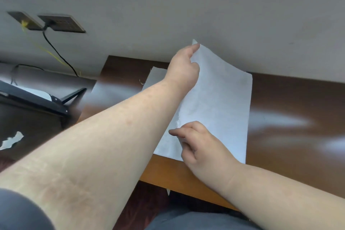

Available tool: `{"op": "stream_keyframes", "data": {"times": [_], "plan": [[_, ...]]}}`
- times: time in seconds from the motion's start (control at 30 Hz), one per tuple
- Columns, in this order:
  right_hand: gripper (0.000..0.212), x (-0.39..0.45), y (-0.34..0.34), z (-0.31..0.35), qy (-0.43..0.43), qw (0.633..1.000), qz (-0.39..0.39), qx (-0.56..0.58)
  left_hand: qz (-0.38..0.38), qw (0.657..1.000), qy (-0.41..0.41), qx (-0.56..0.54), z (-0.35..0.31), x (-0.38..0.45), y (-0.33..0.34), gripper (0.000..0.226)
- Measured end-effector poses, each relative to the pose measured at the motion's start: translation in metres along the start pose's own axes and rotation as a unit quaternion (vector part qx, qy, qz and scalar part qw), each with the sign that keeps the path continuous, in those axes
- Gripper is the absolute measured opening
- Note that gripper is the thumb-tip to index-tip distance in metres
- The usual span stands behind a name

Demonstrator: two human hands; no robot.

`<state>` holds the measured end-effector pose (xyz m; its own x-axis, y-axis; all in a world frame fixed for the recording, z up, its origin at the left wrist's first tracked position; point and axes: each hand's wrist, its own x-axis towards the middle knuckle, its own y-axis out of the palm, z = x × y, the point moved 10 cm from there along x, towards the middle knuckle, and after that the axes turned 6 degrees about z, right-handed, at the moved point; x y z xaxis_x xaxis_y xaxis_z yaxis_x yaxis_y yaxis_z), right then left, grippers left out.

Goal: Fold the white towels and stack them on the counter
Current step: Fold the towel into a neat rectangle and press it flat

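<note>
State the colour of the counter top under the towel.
Glossy dark brown counter top, with a lighter orange-brown front edge; head view.

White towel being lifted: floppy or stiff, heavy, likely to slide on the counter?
Likely floppy: the white towel bows between the left hand at its far corner and the right hand at its near edge. Probably light, held by pinches. It may slide on the glossy counter.

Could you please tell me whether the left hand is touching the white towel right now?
Touching. The head view shows the left hand pinching the far corner of the white towel, lifting that edge off the counter.
</note>
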<state>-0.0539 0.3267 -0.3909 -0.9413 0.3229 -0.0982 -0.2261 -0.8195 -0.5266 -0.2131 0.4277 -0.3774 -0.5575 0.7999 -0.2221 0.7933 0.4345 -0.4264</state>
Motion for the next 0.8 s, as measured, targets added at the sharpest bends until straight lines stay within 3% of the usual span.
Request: {"op": "stream_keyframes", "data": {"times": [0.33, 0.57, 0.7, 0.8], "plan": [[0.045, 0.098, 0.099, 0.016, 0.054, 0.997, 0.055, -0.003, 0.014, 0.999, -0.046, 0.011, 0.116, 0.045, -0.102, 0.064], [0.043, 0.123, 0.156, -0.023, 0.124, 0.983, 0.131, -0.028, 0.041, 0.991, -0.122, -0.018, 0.198, 0.068, -0.106, 0.054], [0.047, 0.129, 0.177, -0.033, 0.135, 0.975, 0.177, -0.024, 0.034, 0.992, -0.118, -0.021, 0.21, 0.074, -0.106, 0.05], [0.051, 0.127, 0.185, -0.035, 0.136, 0.96, 0.243, -0.013, 0.041, 0.995, -0.093, -0.014, 0.204, 0.07, -0.105, 0.059]]}}
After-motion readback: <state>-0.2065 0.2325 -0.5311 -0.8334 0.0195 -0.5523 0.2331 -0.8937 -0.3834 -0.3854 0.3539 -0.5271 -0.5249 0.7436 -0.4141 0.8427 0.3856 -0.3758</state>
